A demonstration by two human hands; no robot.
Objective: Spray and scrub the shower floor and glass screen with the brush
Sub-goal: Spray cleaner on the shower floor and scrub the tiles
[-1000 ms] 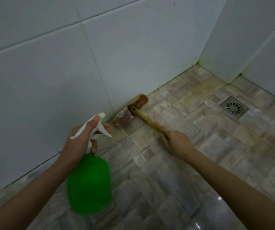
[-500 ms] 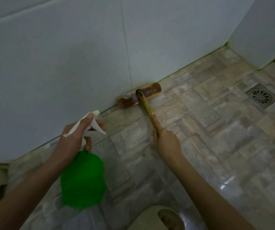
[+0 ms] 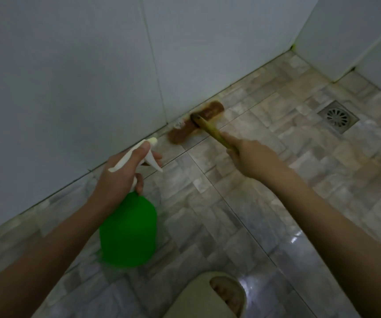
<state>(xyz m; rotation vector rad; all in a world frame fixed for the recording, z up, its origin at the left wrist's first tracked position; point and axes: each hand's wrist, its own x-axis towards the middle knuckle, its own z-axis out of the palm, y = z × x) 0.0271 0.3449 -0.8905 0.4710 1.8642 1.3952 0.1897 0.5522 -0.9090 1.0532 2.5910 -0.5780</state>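
The brown brush (image 3: 196, 121) lies with its head on the stone-patterned shower floor (image 3: 276, 171), right against the foot of the white tiled wall (image 3: 93, 76). Its yellow handle runs back into my right hand (image 3: 251, 157), which grips it with the forefinger stretched along the handle. My left hand (image 3: 123, 177) holds the white trigger head of a green spray bottle (image 3: 128, 230), thumb on top, with the nozzle pointing at the floor edge near the brush. The bottle hangs above the floor at lower left.
A square metal drain (image 3: 337, 115) sits in the floor at the right. White tiled walls meet in a corner (image 3: 294, 48) at the upper right. My foot in a beige slipper (image 3: 210, 294) stands at the bottom middle. Wet tiles shine at the lower right.
The brush head has slid along the wall's foot and now blurs with motion. The view has pulled back, bringing the slipper in at the bottom. My left hand still holds the bottle.
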